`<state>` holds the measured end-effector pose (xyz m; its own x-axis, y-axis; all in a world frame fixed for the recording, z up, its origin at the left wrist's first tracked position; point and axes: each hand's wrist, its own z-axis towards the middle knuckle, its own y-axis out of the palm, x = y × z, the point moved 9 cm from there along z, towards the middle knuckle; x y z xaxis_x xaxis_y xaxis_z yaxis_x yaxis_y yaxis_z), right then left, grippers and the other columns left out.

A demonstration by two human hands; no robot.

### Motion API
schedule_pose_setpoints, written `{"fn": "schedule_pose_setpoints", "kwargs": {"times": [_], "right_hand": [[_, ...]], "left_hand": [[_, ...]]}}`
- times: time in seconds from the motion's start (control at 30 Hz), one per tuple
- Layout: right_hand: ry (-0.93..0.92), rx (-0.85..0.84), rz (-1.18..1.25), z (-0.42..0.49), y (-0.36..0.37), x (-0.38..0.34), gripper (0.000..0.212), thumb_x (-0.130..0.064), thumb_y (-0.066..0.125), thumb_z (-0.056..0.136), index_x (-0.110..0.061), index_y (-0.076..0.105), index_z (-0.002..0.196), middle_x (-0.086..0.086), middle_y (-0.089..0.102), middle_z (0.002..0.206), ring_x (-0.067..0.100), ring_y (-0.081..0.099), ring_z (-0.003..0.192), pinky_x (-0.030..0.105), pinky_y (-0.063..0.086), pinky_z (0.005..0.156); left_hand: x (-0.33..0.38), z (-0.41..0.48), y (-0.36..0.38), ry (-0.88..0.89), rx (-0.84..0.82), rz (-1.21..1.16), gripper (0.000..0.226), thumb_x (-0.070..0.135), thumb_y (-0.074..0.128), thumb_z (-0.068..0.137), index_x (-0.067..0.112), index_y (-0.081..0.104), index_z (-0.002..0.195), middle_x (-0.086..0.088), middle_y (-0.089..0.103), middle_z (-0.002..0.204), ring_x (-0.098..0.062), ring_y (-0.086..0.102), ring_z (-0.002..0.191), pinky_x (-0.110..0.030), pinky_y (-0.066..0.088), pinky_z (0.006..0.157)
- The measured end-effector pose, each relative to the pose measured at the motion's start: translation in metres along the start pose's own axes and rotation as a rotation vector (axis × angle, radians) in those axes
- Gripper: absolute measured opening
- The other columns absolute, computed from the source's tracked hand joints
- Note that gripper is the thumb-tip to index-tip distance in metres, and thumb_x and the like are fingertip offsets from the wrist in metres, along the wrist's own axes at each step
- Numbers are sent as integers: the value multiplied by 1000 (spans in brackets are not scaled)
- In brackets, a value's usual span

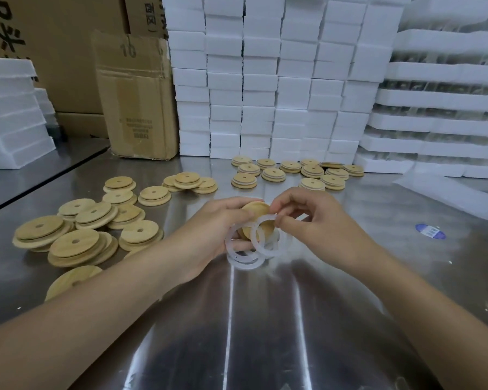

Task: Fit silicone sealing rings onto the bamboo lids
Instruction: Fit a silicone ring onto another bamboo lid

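Translucent silicone ring [254, 235] is pinched at its upper edge by my right hand [307, 218]; my left hand [209, 235] grips the bamboo lid [258, 211] plus spare rings [243, 265], above the desk [265, 319]. I should seat one side first, then stretch it round evenly.

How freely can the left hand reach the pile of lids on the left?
Probably not yet: the way to the pile is free, but the left hand holds a lid and several rings.
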<state>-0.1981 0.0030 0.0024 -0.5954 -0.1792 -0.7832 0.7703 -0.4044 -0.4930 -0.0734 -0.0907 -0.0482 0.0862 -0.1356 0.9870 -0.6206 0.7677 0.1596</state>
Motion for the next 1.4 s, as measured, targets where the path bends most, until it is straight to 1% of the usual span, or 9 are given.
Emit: {"fn": "schedule_pose_setpoints", "kwargs": {"times": [0.13, 0.33, 0.4, 0.53, 0.67, 0.8, 0.97, 1.2, 1.4], "right_hand": [[-48, 177, -55, -1, -16, -5, 25, -3, 66, 91, -27, 73, 92, -9, 70, 84, 6, 60, 78, 15, 42, 64], [-154, 262, -87, -6, -22, -17, 28, -6, 66, 95, -32, 72, 104, -13, 71, 89, 14, 67, 92, 27, 48, 72], [-175, 249, -59, -7, -19, -19, 28, -6, 68, 95, -31, 71, 108, -11, 72, 89, 15, 68, 93, 30, 49, 75], [-171, 220, -32, -6, -15, -17, 27, -7, 70, 97, -32, 69, 109, -15, 73, 93, 13, 69, 95, 35, 51, 78], [-131, 215, -55, -5, -12, -10, 24, -10, 73, 96, -31, 69, 107, -14, 75, 90, 13, 70, 94, 39, 53, 78], [-120, 211, -86, -5, -10, -10, 21, -12, 77, 93, -30, 72, 103, -15, 76, 90, 9, 72, 93, 35, 53, 75], [-144, 181, -132, -6, -5, -11, 17, -12, 79, 91, -27, 75, 98, -15, 77, 89, 8, 72, 92, 24, 49, 71], [-150, 169, -191, -6, -2, -11, 13, -14, 77, 93, -26, 76, 96, -15, 76, 90, 6, 69, 93, 15, 45, 69], [-167, 201, -203, -7, -7, -13, 15, -10, 77, 92, -24, 77, 94, -13, 75, 88, 7, 68, 89, 10, 44, 70]], "left_hand": [[7, -1, -11, 96, 158, 182, 25, 13, 59, 109, 23, 77, 123, -3, 82, 115, -18, 78, 108, -35, 66, 86], [56, -23, -9, 656, 304, 603, 33, 10, 57, 110, 25, 68, 138, 12, 74, 128, -11, 67, 123, -34, 52, 109], [53, -21, -8, 614, 271, 563, 33, 10, 56, 111, 25, 68, 138, 10, 74, 129, -14, 68, 124, -39, 54, 108], [30, -11, 0, 336, 150, 253, 31, 12, 54, 112, 23, 68, 138, -1, 75, 129, -22, 74, 117, -37, 67, 83], [15, -5, -1, 163, 123, 60, 33, 8, 54, 109, 21, 71, 135, -14, 76, 126, -27, 78, 109, -41, 67, 82], [17, -5, -1, 270, 108, 334, 48, 9, 77, 96, 25, 68, 140, -5, 77, 123, -24, 80, 101, -43, 67, 85], [18, -8, 4, 377, 106, 632, 47, 7, 59, 108, 40, 65, 141, 7, 78, 116, -20, 77, 99, -53, 64, 88], [14, -10, 6, 364, 81, 714, 45, 11, 52, 112, 40, 62, 145, 19, 73, 132, -4, 64, 129, -45, 52, 113], [16, -10, 6, 391, 84, 718, 43, 12, 52, 112, 39, 65, 143, 19, 71, 132, -4, 63, 127, -45, 55, 108]]}}
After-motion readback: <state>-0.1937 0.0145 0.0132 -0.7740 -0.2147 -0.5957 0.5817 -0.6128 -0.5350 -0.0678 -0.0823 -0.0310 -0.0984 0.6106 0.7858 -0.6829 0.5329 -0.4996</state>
